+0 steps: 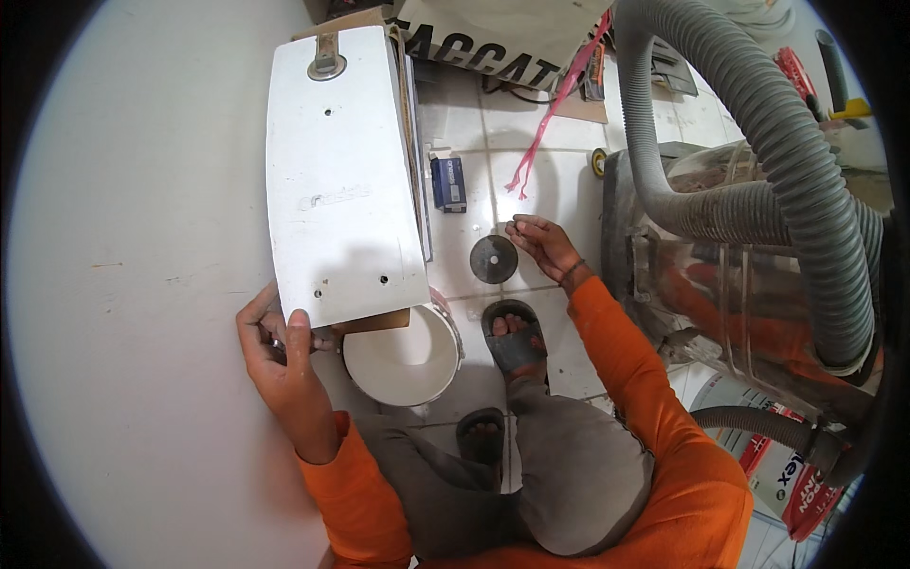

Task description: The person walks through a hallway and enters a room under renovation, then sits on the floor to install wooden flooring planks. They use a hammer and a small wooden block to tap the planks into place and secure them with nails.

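Left hand [292, 379] grips the lower-left corner of a white rectangular panel [351, 171] with a metal clasp [326, 62], thumb above, fingers beneath, apparently steadying it along the floor's wall-side edge; its lower end overhangs a round white bucket [362, 375]. Right hand [543, 247], arm extended, curls its fingers beside a flat dark-grey disc [483, 250] with 1 centre hole, on the white tiled floor [564, 356]; whether they pinch anything is unclear.

Bright light glares off the tiled floor [561, 169], soft shadow dims the white panel [346, 171], and fisheye vignetting blackens the view's corners.
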### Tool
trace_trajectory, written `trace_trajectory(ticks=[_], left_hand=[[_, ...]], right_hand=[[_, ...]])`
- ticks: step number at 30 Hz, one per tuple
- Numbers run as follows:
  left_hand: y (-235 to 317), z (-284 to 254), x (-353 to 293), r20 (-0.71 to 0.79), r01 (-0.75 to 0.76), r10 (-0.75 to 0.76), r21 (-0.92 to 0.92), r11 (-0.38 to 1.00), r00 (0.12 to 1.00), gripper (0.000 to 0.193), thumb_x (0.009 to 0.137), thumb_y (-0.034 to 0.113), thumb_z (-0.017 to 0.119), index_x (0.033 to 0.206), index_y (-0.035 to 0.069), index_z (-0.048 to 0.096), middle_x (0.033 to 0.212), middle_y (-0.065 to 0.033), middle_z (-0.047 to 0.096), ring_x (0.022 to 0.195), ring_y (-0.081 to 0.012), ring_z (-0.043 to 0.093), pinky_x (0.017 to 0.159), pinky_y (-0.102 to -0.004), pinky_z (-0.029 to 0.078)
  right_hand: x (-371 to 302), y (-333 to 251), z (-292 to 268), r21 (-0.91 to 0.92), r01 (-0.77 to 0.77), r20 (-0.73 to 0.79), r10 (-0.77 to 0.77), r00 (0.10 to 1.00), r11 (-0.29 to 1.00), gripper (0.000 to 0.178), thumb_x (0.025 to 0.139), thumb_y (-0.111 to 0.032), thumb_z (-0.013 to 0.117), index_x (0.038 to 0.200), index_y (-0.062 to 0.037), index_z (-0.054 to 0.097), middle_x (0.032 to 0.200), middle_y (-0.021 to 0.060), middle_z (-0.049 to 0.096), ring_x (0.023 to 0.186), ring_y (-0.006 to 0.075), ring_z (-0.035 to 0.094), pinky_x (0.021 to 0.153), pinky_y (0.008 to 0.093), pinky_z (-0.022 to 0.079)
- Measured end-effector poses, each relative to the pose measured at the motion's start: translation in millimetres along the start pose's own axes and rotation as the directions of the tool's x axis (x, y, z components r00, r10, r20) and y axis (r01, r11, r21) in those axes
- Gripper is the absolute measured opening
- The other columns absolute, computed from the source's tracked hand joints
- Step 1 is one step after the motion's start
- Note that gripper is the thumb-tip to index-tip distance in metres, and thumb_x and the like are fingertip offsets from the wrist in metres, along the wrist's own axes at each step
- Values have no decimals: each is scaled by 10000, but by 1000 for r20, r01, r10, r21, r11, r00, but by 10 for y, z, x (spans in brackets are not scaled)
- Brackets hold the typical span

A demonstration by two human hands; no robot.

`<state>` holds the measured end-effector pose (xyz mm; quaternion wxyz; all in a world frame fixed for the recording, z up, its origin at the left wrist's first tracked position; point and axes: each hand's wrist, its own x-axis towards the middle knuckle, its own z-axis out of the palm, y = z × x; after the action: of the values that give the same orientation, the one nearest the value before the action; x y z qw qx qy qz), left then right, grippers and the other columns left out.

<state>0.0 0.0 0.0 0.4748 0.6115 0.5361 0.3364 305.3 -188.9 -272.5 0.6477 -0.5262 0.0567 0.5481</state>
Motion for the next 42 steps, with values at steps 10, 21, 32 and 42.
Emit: trace_trajectory(ticks=[10,21,32,42], left_hand=[[37,34,-9,-12,-15,15,-1,1000,1000,321,985,84,600,1279,-44,585,751,30,426,677,-73,483,605,-240,501],[95,61,-110,-169,-69,81,76,995,982,316,980,136,647,1252,-18,597,752,33,404,625,-54,392,516,-229,369],[312,315,-571,609,-401,340,-40,915,717,236,866,127,799,1060,9,735,874,-132,717,735,-166,674,606,-292,512],[171,414,-580,580,-210,135,65,976,803,227,830,2,798,1048,-1,735,963,-113,734,844,-174,722,766,-293,594]], right_hand=[[172,94,-5,-384,136,66,-120,991,913,250,975,-58,591,1183,52,679,1182,188,705,1112,263,703,882,326,608],[502,224,617,-932,269,337,-308,889,-243,150,889,-117,605,970,-50,711,1027,185,683,971,374,686,858,455,554],[-557,-396,1053,-734,467,516,-43,856,492,152,838,-144,802,946,-39,782,859,123,751,768,196,708,771,319,551],[-1525,-983,1661,-533,595,676,-120,727,601,112,850,6,776,959,-19,778,943,97,763,824,148,715,712,268,549]])
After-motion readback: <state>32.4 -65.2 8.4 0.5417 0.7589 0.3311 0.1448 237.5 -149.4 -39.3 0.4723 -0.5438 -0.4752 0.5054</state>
